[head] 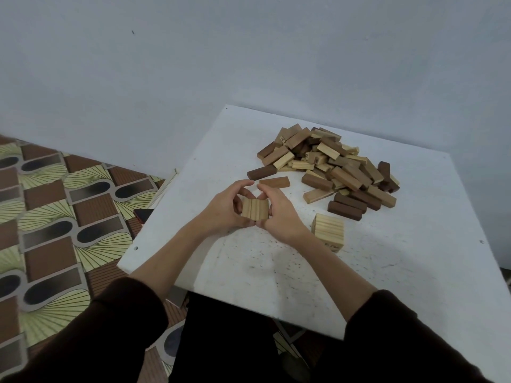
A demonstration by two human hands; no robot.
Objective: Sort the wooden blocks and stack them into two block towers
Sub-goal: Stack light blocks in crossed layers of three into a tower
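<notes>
Biggest risk here imo is the little layer of three light blocks (255,208) coming apart. It's only squeezed from the sides between two hands, so if either side eases off or the pressure goes uneven, the middle piece could slip out or the row could skew before it gets placed. Second worry: the light tower (328,232) already started on the right is short but standing free, and the right forearm passes just beside it, so a careless swing could knock it.

Going left to right: the left hand (225,210) has its fingers curled round the left edge of the layer, thumb on the near side, fingers arching over the far side. The layer sits right between the hands, touching both, low over the white table (276,272) — can't tell if it's resting on it or lifted. The right hand (276,211) grips the right edge the same way. Just beyond the fingertips lies a single brown block (274,182). Further right and back, well apart from the hands, is the unsorted pile (329,164) of mixed light and dark blocks, so lots of sorting left.
</notes>
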